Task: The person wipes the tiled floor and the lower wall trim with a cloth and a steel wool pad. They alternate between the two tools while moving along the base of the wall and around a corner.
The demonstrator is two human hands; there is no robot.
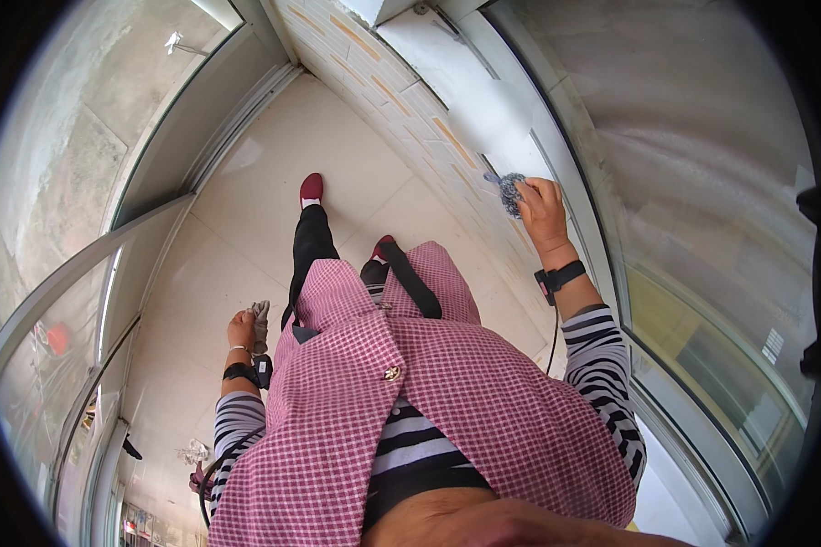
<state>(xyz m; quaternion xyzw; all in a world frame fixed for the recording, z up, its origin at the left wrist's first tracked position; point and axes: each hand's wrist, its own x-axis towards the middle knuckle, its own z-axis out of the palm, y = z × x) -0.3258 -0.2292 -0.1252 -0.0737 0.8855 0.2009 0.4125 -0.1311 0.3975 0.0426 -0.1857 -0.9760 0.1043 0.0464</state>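
My right hand (542, 210) grips a grey-blue scrubber (512, 195) with a small loop on one side. It is at the inner edge of the white window sill (530, 157), just above the brick-patterned tiled wall (410, 102). Whether the scrubber presses on the sill, I cannot tell. Low at my side, my left hand (241, 329) holds a crumpled grey-beige cloth (261, 327), partly hidden behind the fingers. A black band with a small device sits on each wrist, and a cable runs from each.
Sliding window glass (698, 171) rises beyond the sill. Glass door panels in metal frames (154, 212) stand at left, their track along the tiled floor (246, 225). A crumpled clear plastic piece (193, 451) lies behind me at lower left. Part of the sill looks blurred.
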